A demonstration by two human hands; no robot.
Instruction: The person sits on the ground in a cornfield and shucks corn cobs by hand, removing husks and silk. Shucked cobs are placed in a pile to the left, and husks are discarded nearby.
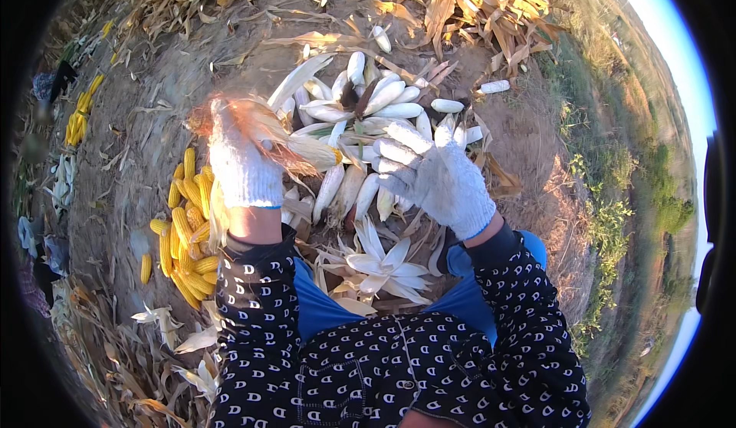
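Note:
My left hand (241, 157), in a white knit glove, is closed on an ear of corn (313, 151) with pale husk and reddish silk around it. The yellow tip of that ear points towards my right hand (434, 169). That hand, gloved too, has its fingers apart and nothing visible in it, above a heap of pale husk-covered corn ears (385, 97). Peeled-back empty husks (382, 267) lie on the ground between my knees. Left of my left forearm is a pile of bare yellow corn cobs (184, 232).
Dry corn leaves (460, 2) are heaped beyond the ears, and more dry husks (115, 347) lie at lower left. Another yellow cob pile (80, 117) and partly visible people are at the far left. Green plants (609, 215) grow on the right.

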